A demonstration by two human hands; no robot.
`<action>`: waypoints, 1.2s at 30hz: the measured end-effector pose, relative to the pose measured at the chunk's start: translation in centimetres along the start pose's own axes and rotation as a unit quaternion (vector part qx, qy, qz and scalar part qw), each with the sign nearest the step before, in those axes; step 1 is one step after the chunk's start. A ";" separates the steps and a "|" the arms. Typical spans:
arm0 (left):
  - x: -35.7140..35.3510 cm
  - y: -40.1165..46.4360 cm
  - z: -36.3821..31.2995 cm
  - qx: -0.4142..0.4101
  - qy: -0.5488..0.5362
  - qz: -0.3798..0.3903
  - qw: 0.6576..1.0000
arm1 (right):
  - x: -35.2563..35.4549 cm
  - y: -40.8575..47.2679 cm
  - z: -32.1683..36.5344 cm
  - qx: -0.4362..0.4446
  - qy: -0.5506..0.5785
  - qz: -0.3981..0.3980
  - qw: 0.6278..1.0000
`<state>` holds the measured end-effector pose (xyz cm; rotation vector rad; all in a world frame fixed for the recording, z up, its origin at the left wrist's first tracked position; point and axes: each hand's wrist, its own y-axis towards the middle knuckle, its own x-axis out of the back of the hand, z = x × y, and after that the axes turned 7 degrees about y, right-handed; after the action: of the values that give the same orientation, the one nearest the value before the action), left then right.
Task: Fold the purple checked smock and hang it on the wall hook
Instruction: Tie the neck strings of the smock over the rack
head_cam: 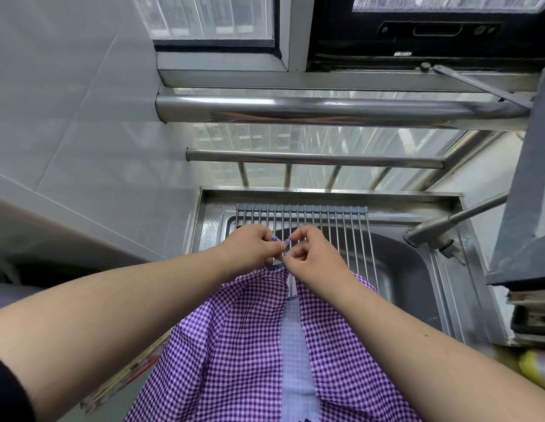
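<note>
Purple-and-white checked cotton smock (243, 345) hangs lengthwise below both hands, over the steel sink (417, 269). Left hand (249, 248) and right hand (310, 257) each pinch its small top loop (283, 243), equally near. Wall hook not visible.

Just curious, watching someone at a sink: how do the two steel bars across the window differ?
The upper bar is much thicker than the lower bar. The upper bar runs longer, curving down at its right end; the lower bar ends straight. Thin uprights drop from the lower bar; none show under the upper bar. Both are shiny steel, lying level.
</note>
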<state>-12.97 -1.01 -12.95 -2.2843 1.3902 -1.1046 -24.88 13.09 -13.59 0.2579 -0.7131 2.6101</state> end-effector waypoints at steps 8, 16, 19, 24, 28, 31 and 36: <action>0.0 0.1 0.0 0.001 0.025 0.012 1.000 | 0.3 -0.4 0.8 0.072 -0.196 -0.031 0.977; 0.5 0.2 -0.3 -0.054 0.143 0.014 0.988 | 0.1 0.1 0.4 0.004 -0.170 -0.007 0.985; 0.7 0.3 -0.3 -0.058 0.150 0.021 0.987 | 0.4 -0.1 0.3 -0.053 -0.061 0.033 0.996; 0.7 0.5 0.1 -0.010 0.031 0.074 0.997 | 1.1 -0.5 -0.3 -0.039 -0.020 0.065 0.997; 0.4 0.2 0.1 0.009 -0.057 0.102 0.993 | 0.9 -0.4 -0.2 0.011 -0.025 -0.023 0.999; 0.6 0.0 -0.2 0.015 -0.064 0.109 0.992 | 1.1 -0.7 0.0 0.043 -0.085 -0.036 0.995; 0.5 0.1 -0.2 0.024 -0.058 0.086 0.994 | 1.4 -1.1 0.2 0.090 -0.172 -0.040 0.980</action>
<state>-13.00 -1.44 -12.65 -2.1134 1.4665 -0.9261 -25.60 14.27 -12.52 0.7898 -0.5593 2.5806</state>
